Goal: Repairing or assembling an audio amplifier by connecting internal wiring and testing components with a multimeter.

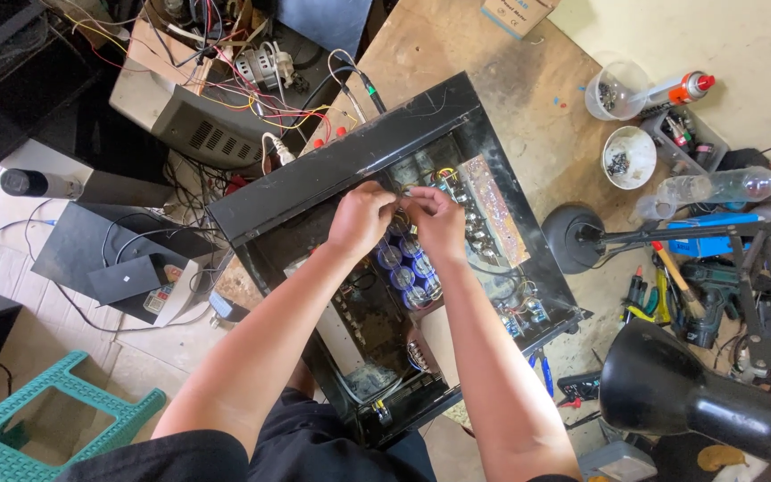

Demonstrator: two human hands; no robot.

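Case [332,170]: open black box on the bench, walls close around both hands.
Left hand [360,219]: fingers curled, pinching something small, probably a wire.
Right hand [437,223]: fingers bent, meeting the left above the capacitors [408,263].

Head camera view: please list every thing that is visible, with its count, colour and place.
open equipment case: one, black, centre of the wooden bench
cylindrical capacitors: several, blue, inside the case below the hands
circuit board: one, brownish, inside the case at right
desk lamp: one, black, lower right
round bowl: one, white, upper right
plastic cup: one, clear, upper right
spray can: one, with orange cap, upper right
plastic bottle: one, clear with blue cap, right
stool: one, teal, lower left on the floor
left hand: one, inside the case, fingers at the wiring
right hand: one, beside the left hand, what it pinches is hidden
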